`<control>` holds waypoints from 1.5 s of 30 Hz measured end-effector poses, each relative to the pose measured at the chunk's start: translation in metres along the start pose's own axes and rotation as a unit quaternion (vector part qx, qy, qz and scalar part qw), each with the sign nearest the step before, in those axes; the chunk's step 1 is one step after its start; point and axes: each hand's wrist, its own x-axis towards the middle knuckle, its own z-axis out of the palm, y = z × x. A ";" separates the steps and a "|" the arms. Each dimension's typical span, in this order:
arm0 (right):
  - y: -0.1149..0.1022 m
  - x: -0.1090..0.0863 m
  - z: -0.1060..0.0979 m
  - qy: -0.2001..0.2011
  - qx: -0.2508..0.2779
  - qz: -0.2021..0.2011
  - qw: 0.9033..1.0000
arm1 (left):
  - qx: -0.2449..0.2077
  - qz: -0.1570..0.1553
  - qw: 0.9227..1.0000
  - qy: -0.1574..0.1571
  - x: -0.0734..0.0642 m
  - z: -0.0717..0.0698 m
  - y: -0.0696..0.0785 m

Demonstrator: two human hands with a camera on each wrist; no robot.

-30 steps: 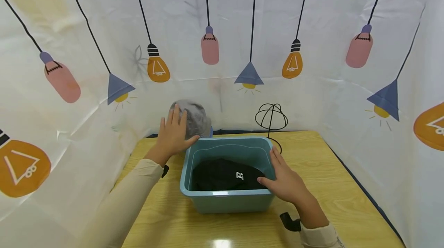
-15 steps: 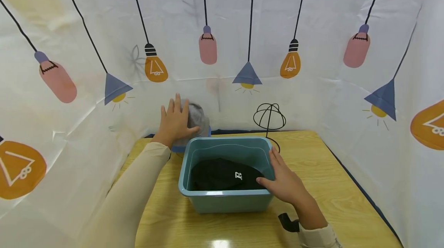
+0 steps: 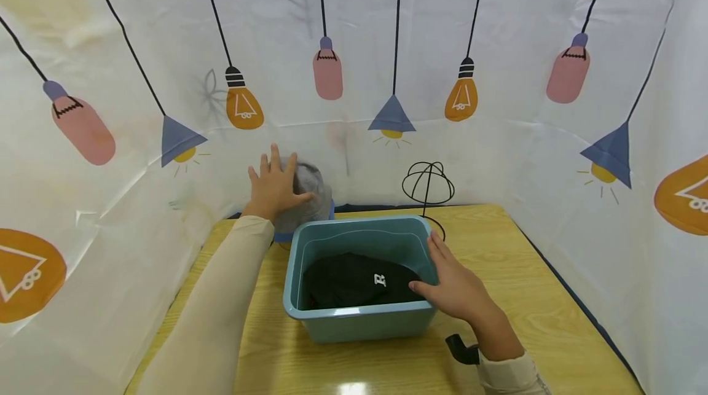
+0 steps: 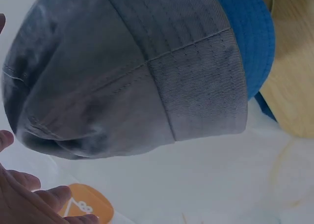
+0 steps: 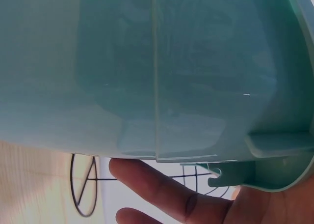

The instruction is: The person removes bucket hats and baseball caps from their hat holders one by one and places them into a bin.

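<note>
My left hand reaches to the back left, fingers spread wide, in front of a grey cap. In the left wrist view the cap fills the upper part, its stitched blue brim pointing right; fingers show at the lower left, apart from it. A teal plastic basin stands mid-table. My right hand holds its right rim, thumb over the edge and fingers along the outside. Inside the basin lies a black cap with a white letter R.
A black wire stand with a domed top rises behind the basin's right corner. The wooden table is enclosed by white curtains printed with lamps and bulbs. A black strap piece sits at my right wrist.
My left hand has shifted slightly, its fingers spreading wider in front of the grey cap, and the blue brim has come into sight. The right hand stays on the basin's rim.
</note>
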 end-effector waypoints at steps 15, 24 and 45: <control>-0.002 -0.007 -0.002 0.002 0.013 0.010 1.000 | -0.081 -0.037 0.996 -0.029 0.008 0.003 -0.014; -0.002 -0.006 0.001 0.008 0.017 0.005 1.000 | -0.109 -0.032 0.989 -0.090 0.008 0.008 -0.013; 0.000 -0.007 0.002 0.018 0.019 0.009 1.000 | -0.131 -0.030 0.990 -0.042 0.010 0.004 -0.007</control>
